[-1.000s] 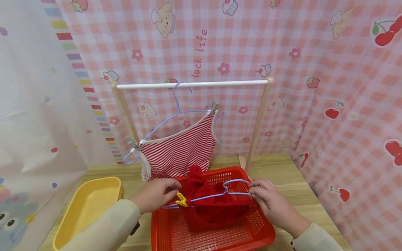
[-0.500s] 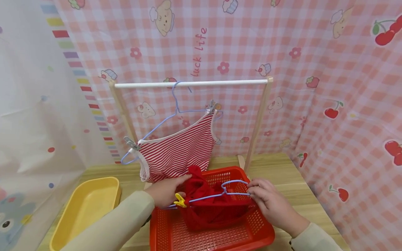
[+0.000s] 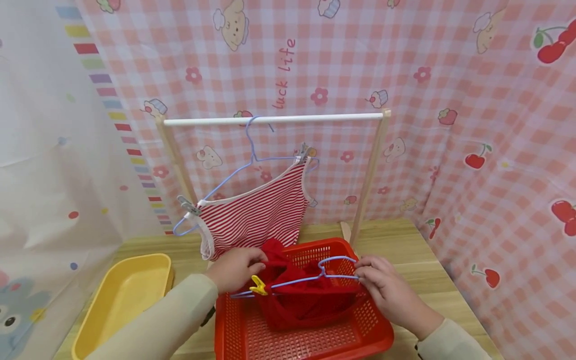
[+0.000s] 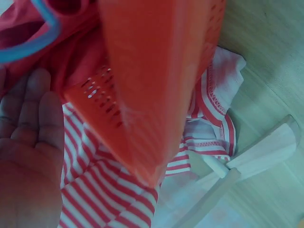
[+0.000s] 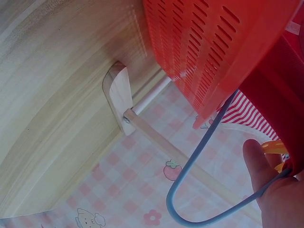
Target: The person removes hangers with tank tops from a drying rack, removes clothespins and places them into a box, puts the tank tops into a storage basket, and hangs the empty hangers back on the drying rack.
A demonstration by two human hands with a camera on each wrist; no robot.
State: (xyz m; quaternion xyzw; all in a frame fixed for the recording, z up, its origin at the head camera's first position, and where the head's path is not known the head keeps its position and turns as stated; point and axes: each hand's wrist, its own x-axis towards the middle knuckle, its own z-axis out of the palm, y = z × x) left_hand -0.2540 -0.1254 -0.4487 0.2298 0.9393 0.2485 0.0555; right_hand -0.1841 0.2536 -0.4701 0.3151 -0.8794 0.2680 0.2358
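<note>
A red garment (image 3: 310, 305) hangs bunched on a blue hanger (image 3: 292, 283) over a red basket (image 3: 387, 335). A yellow clothespin (image 3: 258, 286) fastens the garment near the hanger's left arm. My left hand (image 3: 236, 270) pinches the red cloth at its upper left, just behind that clothespin; its fingertips are partly hidden. At the hanger's right end, my right hand (image 3: 389, 292) grips the wire. Another yellow-orange clothespin (image 5: 273, 147) shows beside the right thumb in the right wrist view.
Behind the basket, a red-and-white striped top (image 3: 261, 212) hangs by grey clothespins (image 3: 189, 206) from a hanger on a white rail (image 3: 315, 118). A yellow tray (image 3: 128, 295) lies left on the wooden table (image 3: 418, 260). Patterned cloth walls surround it.
My left hand moves from the clothespin onto the red cloth, reaching over it and then drawing its top slightly left. The right hand stays at the hanger's end.
</note>
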